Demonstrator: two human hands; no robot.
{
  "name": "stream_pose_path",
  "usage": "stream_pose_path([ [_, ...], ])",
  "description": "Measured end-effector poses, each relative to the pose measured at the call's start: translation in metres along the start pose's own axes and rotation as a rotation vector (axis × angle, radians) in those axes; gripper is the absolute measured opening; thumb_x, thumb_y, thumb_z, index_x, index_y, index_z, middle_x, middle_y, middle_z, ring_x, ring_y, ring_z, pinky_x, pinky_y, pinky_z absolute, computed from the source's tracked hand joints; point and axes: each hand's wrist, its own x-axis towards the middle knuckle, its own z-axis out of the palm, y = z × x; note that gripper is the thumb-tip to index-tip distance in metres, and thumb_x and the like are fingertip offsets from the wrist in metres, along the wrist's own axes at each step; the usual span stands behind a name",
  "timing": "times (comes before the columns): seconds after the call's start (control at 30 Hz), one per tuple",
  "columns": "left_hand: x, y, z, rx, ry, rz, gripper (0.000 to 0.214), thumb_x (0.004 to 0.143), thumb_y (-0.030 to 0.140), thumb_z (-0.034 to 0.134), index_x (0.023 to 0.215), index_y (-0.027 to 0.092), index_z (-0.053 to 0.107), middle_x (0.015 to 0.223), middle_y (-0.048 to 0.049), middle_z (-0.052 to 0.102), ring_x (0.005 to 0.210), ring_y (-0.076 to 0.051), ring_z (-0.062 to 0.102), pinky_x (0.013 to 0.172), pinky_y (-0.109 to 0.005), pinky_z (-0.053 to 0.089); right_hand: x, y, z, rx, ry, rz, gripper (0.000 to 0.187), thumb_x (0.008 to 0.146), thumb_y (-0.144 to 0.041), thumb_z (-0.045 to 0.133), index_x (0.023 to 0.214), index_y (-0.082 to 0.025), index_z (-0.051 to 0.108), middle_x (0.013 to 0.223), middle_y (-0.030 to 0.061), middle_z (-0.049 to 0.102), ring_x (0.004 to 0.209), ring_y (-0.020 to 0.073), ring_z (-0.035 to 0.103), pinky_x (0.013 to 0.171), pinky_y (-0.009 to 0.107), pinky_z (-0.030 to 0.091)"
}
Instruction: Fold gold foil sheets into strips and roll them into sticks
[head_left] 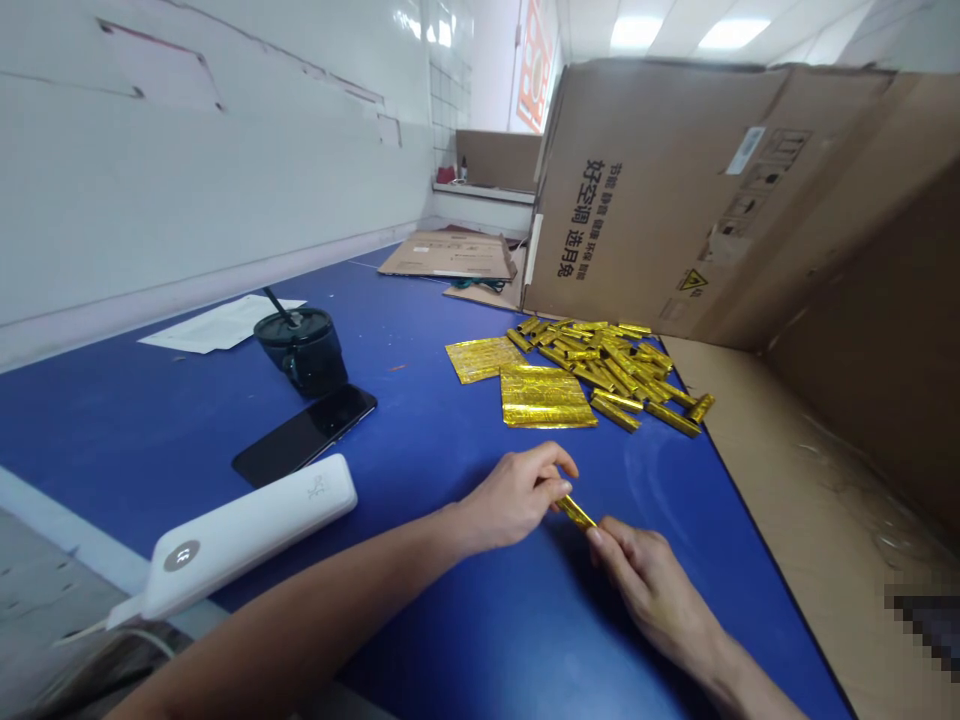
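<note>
My left hand (517, 497) and my right hand (645, 590) meet above the blue table top (420, 640), pinching a small gold foil roll (575, 511) between them. The left fingers hold its upper end, and the right fingertips hold its lower end. Just beyond my hands lie two flat sheets of crinkled gold foil (541, 396) (480, 359). Past them, a loose heap of several gold foil rolls (607, 370) sits against the cardboard. Neither hand touches the sheets or the heap.
A large printed cardboard box panel (660, 200) stands along the table's far right side. On the left are a black phone (304, 435), a white power bank (240, 530) with a cable, a dark lidded cup with a straw (300, 350), and papers (221, 325). Flattened cardboard (450, 255) lies farther back.
</note>
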Motion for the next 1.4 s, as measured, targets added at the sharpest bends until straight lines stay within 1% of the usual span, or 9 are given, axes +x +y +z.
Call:
stream_pose_path([
  [0.17,0.003,-0.007,0.002,-0.116,-0.107,-0.111,0.015,0.077,0.028,0.043,0.085,0.016,0.048,0.055,0.0042,0.051,0.045,-0.007,0.045,0.044,-0.017,0.034,-0.001,0.009,0.002,-0.427,0.224,-0.227,0.036,0.088,-0.030,0.030,0.056,-0.019,0.044,0.048,-0.0022,0.044,0.040,0.0097,0.039,0.044,0.021,0.028],
  [0.3,0.006,-0.011,0.002,-0.261,-0.170,-0.302,0.021,0.081,0.035,0.034,0.079,0.016,0.043,0.045,0.0049,0.047,0.033,-0.006,0.037,0.034,-0.016,0.026,0.001,0.012,0.002,-0.575,0.257,-0.216,0.037,0.088,-0.030,0.029,0.058,-0.019,0.048,0.051,0.0003,0.049,0.044,0.0118,0.045,0.045,0.022,0.029],
  [0.4,0.007,-0.015,0.003,-0.271,-0.114,-0.300,0.009,0.076,0.021,0.038,0.081,0.015,0.044,0.045,0.0065,0.045,0.035,-0.005,0.036,0.036,-0.015,0.028,0.002,0.011,0.003,-0.487,0.176,-0.146,0.033,0.087,-0.034,0.032,0.065,-0.019,0.052,0.058,0.0018,0.054,0.052,0.0138,0.051,0.049,0.023,0.034],
  [0.53,0.002,-0.017,0.009,-0.121,-0.105,-0.152,0.017,0.072,0.011,0.037,0.085,0.016,0.047,0.052,0.0058,0.047,0.044,-0.006,0.041,0.043,-0.016,0.032,0.003,0.004,0.003,-0.186,0.069,0.011,0.027,0.085,-0.037,0.035,0.076,-0.020,0.054,0.065,0.0006,0.057,0.059,0.0135,0.053,0.055,0.022,0.038],
  [0.73,-0.009,-0.004,0.018,0.015,-0.117,-0.029,0.017,0.079,0.019,0.037,0.091,0.017,0.048,0.059,0.0046,0.050,0.054,-0.008,0.046,0.051,-0.018,0.033,0.002,0.000,0.008,0.191,-0.010,0.119,0.034,0.085,-0.039,0.033,0.062,-0.018,0.047,0.052,-0.0052,0.035,0.047,0.0092,0.033,0.044,0.020,0.030],
  [0.87,-0.009,-0.001,0.016,0.093,-0.143,-0.077,0.018,0.079,0.031,0.042,0.075,0.016,0.051,0.058,0.0037,0.052,0.053,-0.008,0.046,0.048,-0.018,0.031,0.001,0.001,0.012,0.238,0.033,0.133,0.035,0.083,-0.040,0.036,0.057,-0.018,0.040,0.053,-0.0058,0.027,0.049,0.0089,0.027,0.045,0.021,0.027],
  [0.97,-0.009,-0.001,0.015,0.163,-0.142,-0.049,0.024,0.080,0.030,0.040,0.065,0.016,0.051,0.055,0.0038,0.051,0.053,-0.008,0.046,0.050,-0.018,0.030,0.000,0.000,0.011,0.269,-0.022,0.140,0.033,0.083,-0.041,0.036,0.060,-0.017,0.042,0.056,-0.0055,0.029,0.051,0.0092,0.028,0.046,0.020,0.028],
  [1.17,-0.009,0.000,0.018,0.173,-0.129,-0.009,0.021,0.078,0.025,0.042,0.061,0.016,0.051,0.053,0.0045,0.049,0.052,-0.008,0.043,0.048,-0.018,0.028,0.000,-0.005,0.006,0.351,-0.138,0.156,0.036,0.085,-0.043,0.032,0.062,-0.017,0.044,0.055,-0.0053,0.033,0.050,0.0089,0.030,0.044,0.020,0.028],
  [1.4,0.003,-0.007,-0.003,0.103,-0.001,-0.051,0.025,0.078,0.032,0.043,0.061,0.015,0.050,0.048,0.0048,0.045,0.046,-0.008,0.038,0.044,-0.019,0.026,0.002,-0.002,0.001,0.272,-0.079,0.199,0.041,0.085,-0.046,0.027,0.059,-0.019,0.042,0.049,-0.0059,0.033,0.044,0.0091,0.030,0.041,0.020,0.026],
])
